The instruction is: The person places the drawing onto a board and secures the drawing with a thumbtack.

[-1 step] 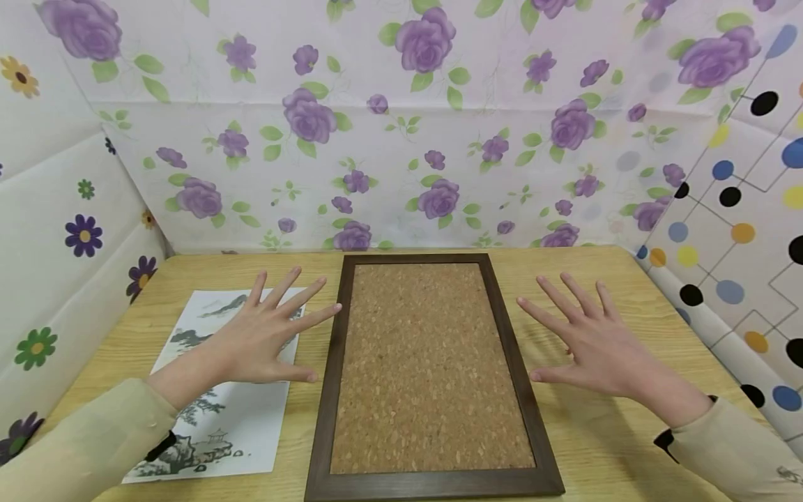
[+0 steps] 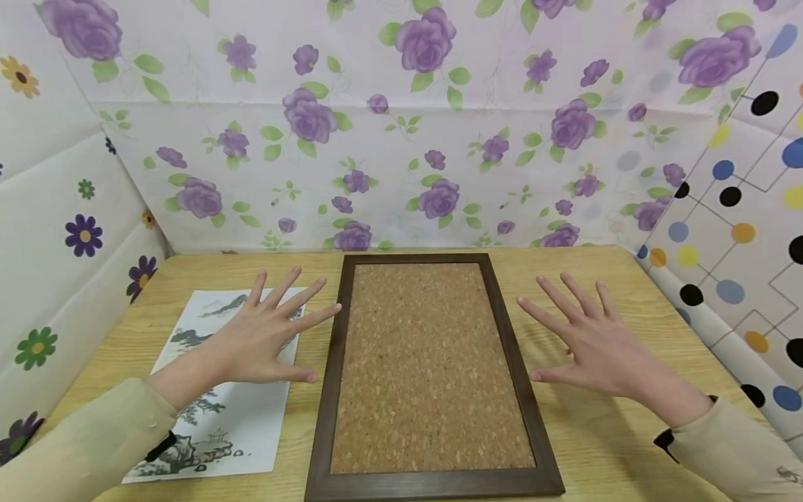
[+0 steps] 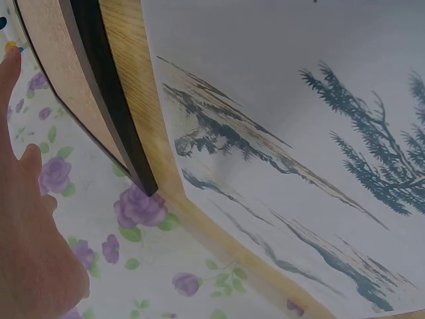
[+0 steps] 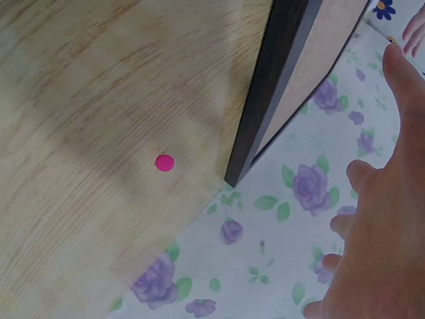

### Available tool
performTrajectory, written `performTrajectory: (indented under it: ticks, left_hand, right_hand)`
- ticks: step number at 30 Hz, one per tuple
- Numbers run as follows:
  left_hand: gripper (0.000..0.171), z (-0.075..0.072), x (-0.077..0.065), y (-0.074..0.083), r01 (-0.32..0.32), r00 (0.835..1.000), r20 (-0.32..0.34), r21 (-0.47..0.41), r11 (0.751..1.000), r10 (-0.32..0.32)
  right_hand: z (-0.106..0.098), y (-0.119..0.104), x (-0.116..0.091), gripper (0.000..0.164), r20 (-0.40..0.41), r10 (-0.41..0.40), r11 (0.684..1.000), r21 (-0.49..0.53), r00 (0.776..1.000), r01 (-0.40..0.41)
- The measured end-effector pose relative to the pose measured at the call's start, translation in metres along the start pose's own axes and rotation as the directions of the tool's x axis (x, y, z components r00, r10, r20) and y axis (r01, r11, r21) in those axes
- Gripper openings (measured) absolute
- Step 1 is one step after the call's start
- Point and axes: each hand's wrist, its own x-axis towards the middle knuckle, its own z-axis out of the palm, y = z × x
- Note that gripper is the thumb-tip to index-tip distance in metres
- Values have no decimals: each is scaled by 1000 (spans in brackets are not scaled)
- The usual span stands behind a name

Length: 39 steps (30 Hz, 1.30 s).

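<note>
A dark brown wooden frame with a cork board inside it lies on the table. To its left is a white sheet of paper printed with an ink landscape of mountains, pines and a pavilion. My left hand, fingers spread and holding nothing, hovers over the paper, its index fingertip overlapping the frame's left edge in the head view. On the other side my right hand is spread too, beside the frame's right edge. A small round pink piece lies on the table, mostly hidden behind the right hand in the head view.
The light wood table backs onto a cloth wall with purple roses. A flower-print cloth stands along the left side and a dotted one along the right.
</note>
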Motion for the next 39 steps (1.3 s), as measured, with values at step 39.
performTrajectory:
  ticks: [39]
  left_hand:
    - [95, 7, -57, -22, 167, 977, -128, -38, 985, -170]
  right_hand:
    - [9, 23, -13, 90, -69, 60, 994, 99, 996, -53]
